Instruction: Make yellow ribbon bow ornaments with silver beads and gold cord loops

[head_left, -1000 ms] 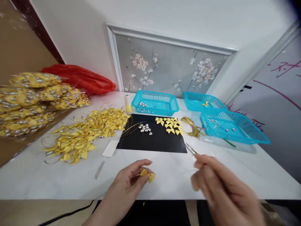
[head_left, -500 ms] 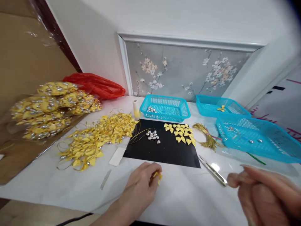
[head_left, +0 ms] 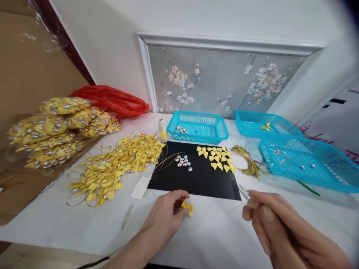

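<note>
My left hand (head_left: pixel 165 215) pinches a small yellow ribbon bow (head_left: pixel 187 206) just above the white table, in front of the black mat (head_left: pixel 196 179). To the right, my right hand (head_left: pixel 276 224) is closed with fingers pressed together, holding a thin metal tool (head_left: pixel 244 192), probably small scissors or tweezers, whose tip points toward the mat's right corner. On the mat lie a cluster of silver beads (head_left: pixel 183 161) and several yellow bows (head_left: pixel 215 157).
A heap of finished yellow bows (head_left: pixel 117 160) lies left of the mat, with bagged ones (head_left: pixel 53 130) and a red bag (head_left: pixel 112 101) behind. Three blue baskets (head_left: pixel 198 127) (head_left: pixel 263 125) (head_left: pixel 305 160) stand at the back and right. Gold wire bundle (head_left: pixel 248 162), small glue bottle (head_left: pixel 162 129).
My right hand has come back left toward the centre, the metal tool now in its fingers. The left hand stays low with the bow. The view shifted slightly.
</note>
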A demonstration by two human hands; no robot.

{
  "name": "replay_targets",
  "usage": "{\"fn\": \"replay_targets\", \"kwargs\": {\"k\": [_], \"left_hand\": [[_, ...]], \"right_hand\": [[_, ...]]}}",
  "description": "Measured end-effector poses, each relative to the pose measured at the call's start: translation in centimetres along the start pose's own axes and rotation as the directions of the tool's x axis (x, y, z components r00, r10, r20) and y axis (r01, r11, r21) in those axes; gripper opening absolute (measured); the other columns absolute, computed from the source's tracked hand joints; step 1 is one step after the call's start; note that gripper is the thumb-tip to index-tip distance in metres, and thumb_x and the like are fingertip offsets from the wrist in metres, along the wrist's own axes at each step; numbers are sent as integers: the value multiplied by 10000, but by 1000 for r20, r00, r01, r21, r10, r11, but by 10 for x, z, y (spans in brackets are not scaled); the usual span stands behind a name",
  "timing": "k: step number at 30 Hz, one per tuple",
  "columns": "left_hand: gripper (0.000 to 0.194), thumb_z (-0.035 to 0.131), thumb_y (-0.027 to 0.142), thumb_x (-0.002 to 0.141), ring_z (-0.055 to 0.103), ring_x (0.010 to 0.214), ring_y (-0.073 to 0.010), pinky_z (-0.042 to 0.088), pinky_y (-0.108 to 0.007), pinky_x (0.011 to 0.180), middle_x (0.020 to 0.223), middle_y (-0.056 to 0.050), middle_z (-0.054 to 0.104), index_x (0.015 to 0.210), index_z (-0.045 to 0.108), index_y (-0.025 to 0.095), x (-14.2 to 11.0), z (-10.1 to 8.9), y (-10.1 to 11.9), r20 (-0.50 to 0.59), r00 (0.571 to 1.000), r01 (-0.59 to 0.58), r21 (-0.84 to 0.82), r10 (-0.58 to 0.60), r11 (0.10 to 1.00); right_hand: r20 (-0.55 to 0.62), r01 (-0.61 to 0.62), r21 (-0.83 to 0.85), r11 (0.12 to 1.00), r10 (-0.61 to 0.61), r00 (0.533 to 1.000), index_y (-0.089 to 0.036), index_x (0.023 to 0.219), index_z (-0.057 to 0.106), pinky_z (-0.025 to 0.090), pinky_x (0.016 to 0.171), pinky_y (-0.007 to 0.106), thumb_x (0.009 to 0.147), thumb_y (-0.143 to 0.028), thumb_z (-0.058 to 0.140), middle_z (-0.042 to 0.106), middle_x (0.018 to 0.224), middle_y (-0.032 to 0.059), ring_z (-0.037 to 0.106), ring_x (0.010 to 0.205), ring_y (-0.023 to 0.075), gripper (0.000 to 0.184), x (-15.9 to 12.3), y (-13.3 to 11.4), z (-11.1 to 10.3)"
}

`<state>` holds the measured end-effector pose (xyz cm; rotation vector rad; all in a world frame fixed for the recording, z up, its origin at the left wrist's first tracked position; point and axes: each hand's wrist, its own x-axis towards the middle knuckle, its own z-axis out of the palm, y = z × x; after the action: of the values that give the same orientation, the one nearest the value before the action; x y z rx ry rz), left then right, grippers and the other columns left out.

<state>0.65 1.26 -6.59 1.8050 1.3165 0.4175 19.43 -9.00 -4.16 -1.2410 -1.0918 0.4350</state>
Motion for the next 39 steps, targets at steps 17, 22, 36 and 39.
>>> {"fn": "replay_targets", "kwargs": {"k": [17, 22, 36, 39], "left_hand": [[227, 485, 126, 941, 630, 1077, -282, 474, -454, 952, 1156, -130, 680, 1055, 677, 163, 39, -48, -16, -339, 927, 29, 488, 159, 872], [226, 625, 297, 929, 670, 958, -219, 562, -422, 816, 1149, -64, 672, 1123, 637, 181, 58, -43, -25, -339, 919, 37, 581, 201, 813], [197, 386, 224, 941, 686, 635, -173, 495, -249, 568, 751, 28, 705, 872, 564, 275, -5, -20, -1, -219, 915, -228, 412, 339, 882], [194, 411, 257, 938, 670, 632, -169, 485, -247, 578, 734, 30, 692, 851, 582, 279, -15, -8, 2, -178, 949, -218, 228, 260, 949]], "right_hand": [[138, -175, 131, 976, 157, 978, -325, 1046, 736, 443, 407, 203, 955, -256, 540, 626, 836, 27, 560, 559, 114, 227, 3, 12, 31], [237, -244, 191, 951, 197, 951, -325, 1058, 739, 417, 394, 180, 967, -297, 517, 617, 842, 32, 587, 582, 113, 242, -4, 25, 37], [348, -665, 350, 660, 567, 747, -152, 1030, 756, 462, 559, 230, 816, -525, 708, 654, 731, 27, 558, 560, 95, 433, 18, 42, 78], [302, -644, 412, 645, 570, 764, -180, 963, 776, 440, 542, 218, 763, -516, 761, 670, 754, 20, 514, 536, 68, 391, 19, 44, 80]]}}
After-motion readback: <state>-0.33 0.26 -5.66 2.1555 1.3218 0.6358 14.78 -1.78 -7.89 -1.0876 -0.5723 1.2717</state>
